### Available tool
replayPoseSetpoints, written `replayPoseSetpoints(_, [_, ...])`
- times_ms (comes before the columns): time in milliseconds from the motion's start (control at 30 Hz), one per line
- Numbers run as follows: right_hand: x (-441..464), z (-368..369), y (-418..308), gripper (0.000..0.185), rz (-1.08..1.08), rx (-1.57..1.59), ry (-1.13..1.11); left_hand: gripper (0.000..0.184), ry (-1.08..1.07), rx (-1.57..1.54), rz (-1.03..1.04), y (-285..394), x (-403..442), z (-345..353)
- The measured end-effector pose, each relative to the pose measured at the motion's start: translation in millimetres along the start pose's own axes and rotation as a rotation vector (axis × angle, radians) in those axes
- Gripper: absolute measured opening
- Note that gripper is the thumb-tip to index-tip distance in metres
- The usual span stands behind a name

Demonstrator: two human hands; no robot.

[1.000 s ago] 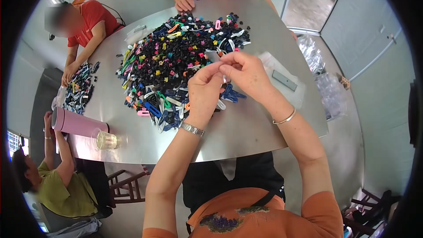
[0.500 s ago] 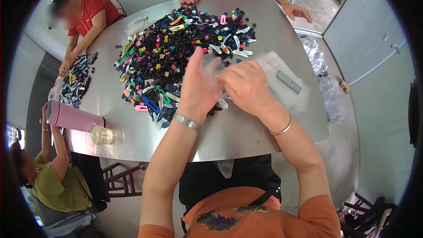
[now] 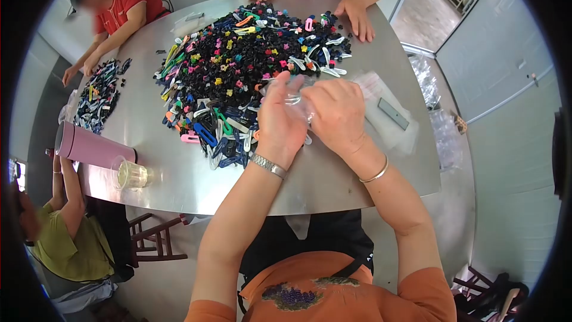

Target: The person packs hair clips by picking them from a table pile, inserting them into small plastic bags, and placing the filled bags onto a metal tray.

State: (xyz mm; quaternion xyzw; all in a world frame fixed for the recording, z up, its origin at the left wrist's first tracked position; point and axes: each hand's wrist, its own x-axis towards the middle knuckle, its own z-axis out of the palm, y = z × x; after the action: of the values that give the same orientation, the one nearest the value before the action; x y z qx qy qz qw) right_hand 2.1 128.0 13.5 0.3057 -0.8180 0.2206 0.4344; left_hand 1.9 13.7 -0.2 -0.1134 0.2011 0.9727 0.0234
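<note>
A small clear plastic bag [image 3: 300,102] is stretched between my two hands, in front of the big pile. My left hand [image 3: 279,120] is turned palm inward with its thumb up, the film held at its fingers. With curled fingers, my right hand [image 3: 338,110] pinches the bag's other side; its fingertips are partly hidden. Just beyond lies a wide heap of hair clips [image 3: 214,74]: black ones, small coloured flower clips and snap clips. Several clips are hidden behind my left hand.
Right of my hands, a stack of clear bags [image 3: 393,134] lies under a flat grey bar [image 3: 393,113]. On the left stand a pink tumbler [image 3: 98,148] and a plastic cup [image 3: 132,175]. A smaller clip pile [image 3: 98,98] lies near a person in red; others sit around the metal table [image 3: 173,194].
Both hands stay at the bag; my left hand has shifted slightly right and down, its fingers closer to the film. The person opposite has brought one hand inward onto the table.
</note>
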Motion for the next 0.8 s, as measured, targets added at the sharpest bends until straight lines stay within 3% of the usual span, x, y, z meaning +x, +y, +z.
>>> replayPoseSetpoints(67, [-2,3,2,0.014,0.013,0.012,0.015,0.032,-0.109,0.011,-0.02,-7,6,-12])
replayPoseSetpoints(133, [-5,6,3,0.014,0.13,0.05,0.004,0.033,-0.119,-0.017,-0.072,-1,-4,-3])
replayPoseSetpoints(267, [-5,2,0,0.01,0.129,0.009,-0.085,0.035,-0.16,-0.021,-0.161,9,-12,6])
replayPoseSetpoints(300, [-7,5,2,0.008,0.095,0.021,-0.081,0.035,-0.158,-0.024,-0.16,7,-11,6])
replayPoseSetpoints(367, [-9,7,2,0.007,0.062,0.034,-0.079,0.037,-0.089,0.032,0.041,1,-6,9])
replayPoseSetpoints(667, [-8,5,1,0.01,0.113,0.271,-0.148,0.045,-0.302,0.044,-0.052,12,4,-6])
replayPoseSetpoints(800, [-9,5,5,0.011,0.118,0.296,-0.085,0.038,-0.373,0.068,-0.008,7,8,-10])
